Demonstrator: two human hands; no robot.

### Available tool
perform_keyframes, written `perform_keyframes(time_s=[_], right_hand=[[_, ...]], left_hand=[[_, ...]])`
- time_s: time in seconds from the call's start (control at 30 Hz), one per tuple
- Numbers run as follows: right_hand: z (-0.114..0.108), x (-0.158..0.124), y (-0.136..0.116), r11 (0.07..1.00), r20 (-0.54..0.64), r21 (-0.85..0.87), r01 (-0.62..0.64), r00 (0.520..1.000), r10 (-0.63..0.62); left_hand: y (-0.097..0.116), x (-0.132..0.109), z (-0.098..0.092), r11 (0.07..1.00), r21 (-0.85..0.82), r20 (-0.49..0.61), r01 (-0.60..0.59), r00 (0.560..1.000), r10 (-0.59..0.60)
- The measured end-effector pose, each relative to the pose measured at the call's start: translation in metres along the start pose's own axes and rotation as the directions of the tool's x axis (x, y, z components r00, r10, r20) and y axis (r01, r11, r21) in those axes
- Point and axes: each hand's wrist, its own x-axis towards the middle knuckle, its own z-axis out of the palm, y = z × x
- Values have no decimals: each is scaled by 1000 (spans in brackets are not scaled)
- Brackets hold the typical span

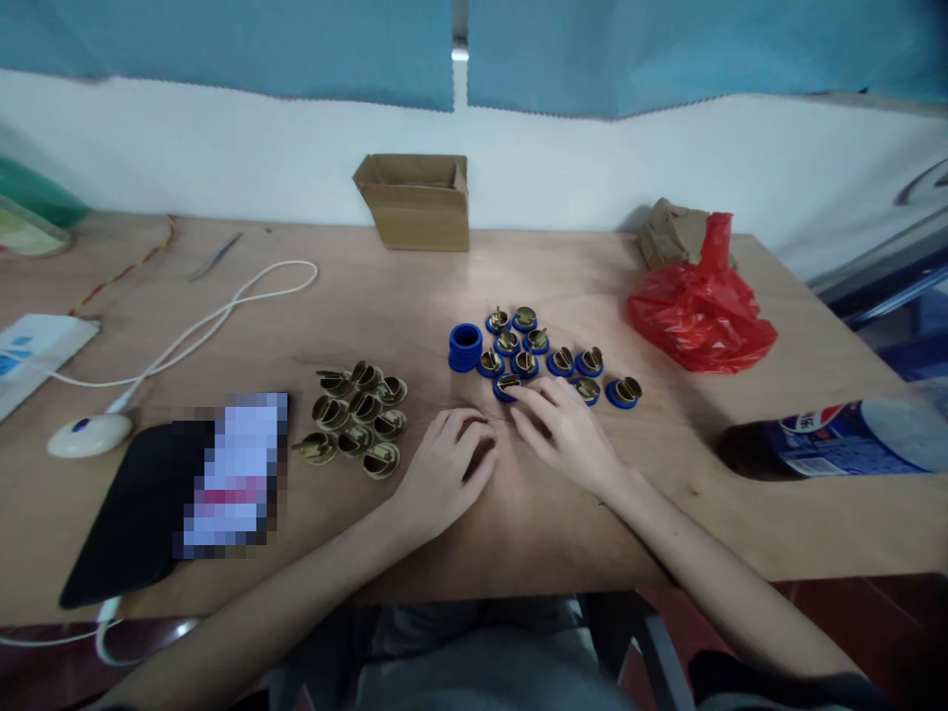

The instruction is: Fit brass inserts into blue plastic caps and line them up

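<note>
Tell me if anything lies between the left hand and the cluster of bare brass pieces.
Nothing visible does. The left hand rests on bare wooden table, and the brass pieces lie just to its left with only open tabletop between. The right hand touches a blue-ringed piece on the other side.

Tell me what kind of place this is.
Probably a small home or workshop bench for hand assembly. A plain wooden table against a wall holds a cluster of bare brass parts, brass parts fitted in blue rings by the right hand, and an open cardboard box.
</note>
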Motion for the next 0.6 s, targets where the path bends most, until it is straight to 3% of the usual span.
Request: perform_keyframes(time_s=[0.17, 0.6], right_hand=[[4, -1, -3, 994, 109, -105, 4, 994, 7], [4, -1, -1, 992, 121, -123, -26, 992, 41]], left_hand=[[-1, -1, 1, 1000, 14, -14, -10, 1000, 10], [1, 0, -1, 1000, 28, -9, -15, 1000, 16]])
